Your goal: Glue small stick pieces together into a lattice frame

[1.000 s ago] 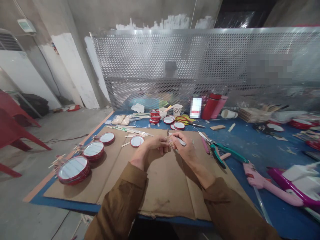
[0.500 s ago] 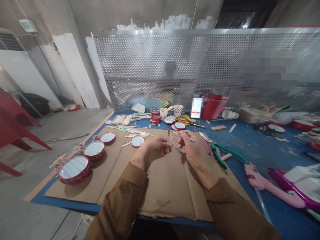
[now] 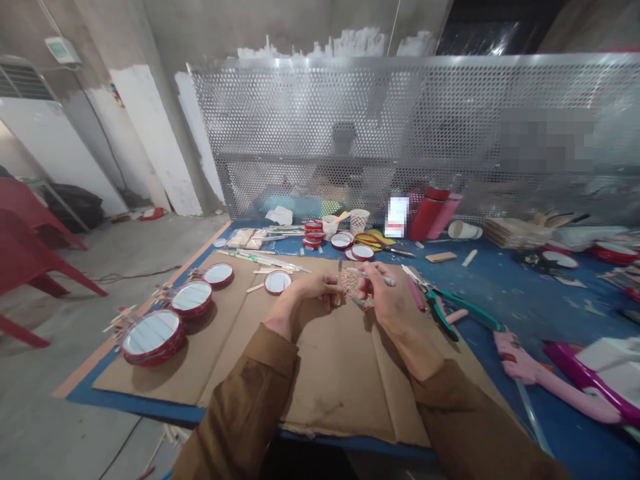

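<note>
My left hand pinches a thin wooden stick that stands roughly upright above the cardboard. Close on its right, my right hand is closed around a pale pen-like tool, whose tip points left toward the stick. Between and behind the hands lies a patch of small colourful pieces, too small to make out. A round red-rimmed lid rests left of my left hand, with short sticks beside it.
Three round red-rimmed pieces with sticks line the cardboard's left side. Green-handled pliers and a pink glue gun lie at the right. Behind stand paper cups, a lit phone and a red bottle.
The whole view has shifted slightly, so things sit a little farther right. Both hands keep nearly the same pose and hold the same things.
</note>
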`<state>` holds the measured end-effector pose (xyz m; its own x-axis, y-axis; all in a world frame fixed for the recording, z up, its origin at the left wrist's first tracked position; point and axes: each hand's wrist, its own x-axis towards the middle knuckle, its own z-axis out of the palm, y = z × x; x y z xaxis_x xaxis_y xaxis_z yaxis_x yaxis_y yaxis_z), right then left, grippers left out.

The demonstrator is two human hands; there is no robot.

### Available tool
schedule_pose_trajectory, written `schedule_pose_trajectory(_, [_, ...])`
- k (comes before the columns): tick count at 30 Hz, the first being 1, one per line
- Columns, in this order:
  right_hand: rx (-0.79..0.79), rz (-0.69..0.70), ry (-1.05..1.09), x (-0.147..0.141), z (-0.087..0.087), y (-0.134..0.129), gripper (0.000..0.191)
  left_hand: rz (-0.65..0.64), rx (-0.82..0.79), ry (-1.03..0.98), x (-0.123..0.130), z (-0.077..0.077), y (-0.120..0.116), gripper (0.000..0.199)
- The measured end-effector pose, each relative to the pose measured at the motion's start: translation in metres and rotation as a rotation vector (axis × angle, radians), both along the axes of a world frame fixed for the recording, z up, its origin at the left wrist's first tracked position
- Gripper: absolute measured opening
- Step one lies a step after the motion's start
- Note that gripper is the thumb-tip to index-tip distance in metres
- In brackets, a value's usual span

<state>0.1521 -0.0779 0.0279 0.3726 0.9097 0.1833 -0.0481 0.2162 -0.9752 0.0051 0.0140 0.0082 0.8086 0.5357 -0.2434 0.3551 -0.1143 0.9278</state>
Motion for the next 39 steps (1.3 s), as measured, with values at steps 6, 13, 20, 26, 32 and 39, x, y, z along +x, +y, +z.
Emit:
schedule_pose_trajectory(6, [0.107, 0.048, -0.297, -0.0062, -0.0072, -0.0026, 0.030, 0.014, -0.015, -0.013, 0.0016, 0.0035, -0.0021, 0.025])
schedule_pose_trajectory(13, [0.105, 0.029, -0.288, -0.0050, -0.0074, -0.0002, 0.028, 0.012, -0.049, -0.047, -0.0003, 0.0077, -0.0051, 0.024])
schedule_pose_trajectory(20, [0.099, 0.035, -0.286, -0.0038, -0.0110, 0.0006, 0.028, 0.010, -0.054, -0.037, 0.0007, 0.0002, 0.0002, 0.025])
schedule_pose_trajectory(26, [0.097, 0.052, -0.304, -0.0046, -0.0073, -0.0015, 0.028, -0.003, -0.076, -0.055, 0.0009, -0.0020, 0.0020, 0.023])
schedule_pose_trajectory(32, [0.095, 0.065, -0.321, -0.0043, -0.0079, -0.0016, 0.027, -0.013, -0.063, -0.057, 0.0003, -0.0003, 0.0005, 0.026])
schedule_pose_trajectory(39, [0.090, 0.078, -0.338, -0.0041, -0.0089, -0.0019, 0.029, 0.000, -0.041, -0.043, 0.0010, -0.0008, 0.0008, 0.026])
